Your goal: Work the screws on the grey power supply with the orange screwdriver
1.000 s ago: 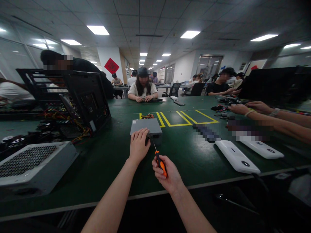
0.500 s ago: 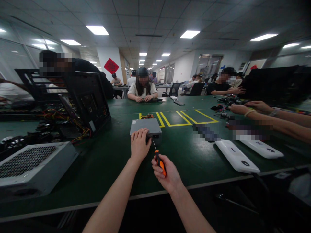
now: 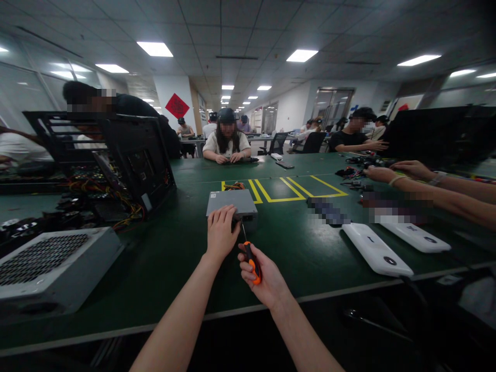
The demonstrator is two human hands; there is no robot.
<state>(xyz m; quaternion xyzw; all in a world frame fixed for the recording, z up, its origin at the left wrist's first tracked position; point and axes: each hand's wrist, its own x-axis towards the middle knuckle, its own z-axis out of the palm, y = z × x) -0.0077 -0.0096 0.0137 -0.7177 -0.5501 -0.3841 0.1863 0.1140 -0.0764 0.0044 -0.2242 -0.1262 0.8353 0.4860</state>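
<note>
A grey computer power supply (image 3: pixel 234 200) lies on the green table in front of me, with a bundle of coloured wires at its far side. My left hand (image 3: pixel 221 231) grips its near left part, fingers over the top and thumb by the front face. In my right hand (image 3: pixel 259 271) is a screwdriver (image 3: pixel 253 263) with an orange and black handle. Its thin shaft points up at the near face of the power supply, beside my left thumb. Whether the tip touches a screw is too small to tell.
A larger power supply (image 3: pixel 58 268) with a mesh grille sits at the left, before an open computer case (image 3: pixel 135 160). White power banks (image 3: pixel 375 250) lie at the right, near a co-worker's hands (image 3: pixel 411 170). Yellow tape (image 3: pixel 287 199) marks the table.
The screwdriver and my right hand have shifted slightly left, and the shaft stands a little steeper. My left hand stays on the power supply.
</note>
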